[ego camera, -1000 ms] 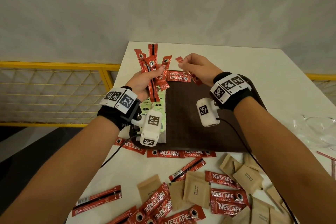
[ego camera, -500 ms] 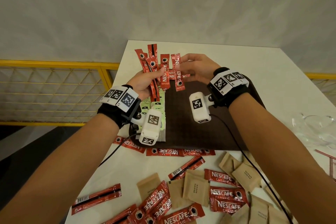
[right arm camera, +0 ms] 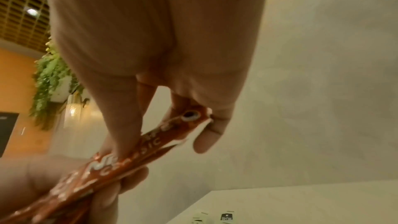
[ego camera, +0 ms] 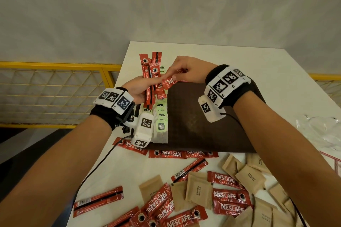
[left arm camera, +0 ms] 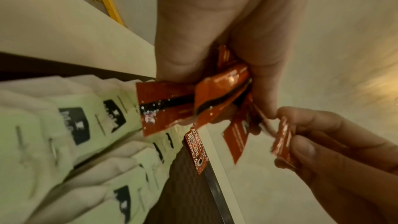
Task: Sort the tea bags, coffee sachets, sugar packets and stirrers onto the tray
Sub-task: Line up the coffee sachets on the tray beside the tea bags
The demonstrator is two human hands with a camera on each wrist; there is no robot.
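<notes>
My left hand [ego camera: 141, 86] grips a fanned bunch of red coffee sachets [ego camera: 150, 72] above the far left corner of the dark brown tray [ego camera: 199, 116]. My right hand [ego camera: 181, 69] pinches one more red sachet [ego camera: 170, 81] by its end and holds it against the bunch. In the left wrist view the bunch of sachets [left arm camera: 172, 103] sits under my thumb and the right hand [left arm camera: 301, 142] pinches its sachet [left arm camera: 282, 140] beside it. The right wrist view shows that sachet [right arm camera: 137, 149] between thumb and fingers. White tea bags with green tags [ego camera: 160, 121] lie in a row along the tray's left side.
Loose red sachets [ego camera: 228, 197] and brown sugar packets [ego camera: 198, 191] are scattered on the white table [ego camera: 276, 72] in front of the tray. A clear plastic bag [ego camera: 321, 131] lies at the right edge. A yellow railing [ego camera: 55, 79] runs beyond the table's left edge.
My right hand lifted a red sachet from the tray's far edge and carried it left to the bunch in my left hand. The left hand stayed almost in place.
</notes>
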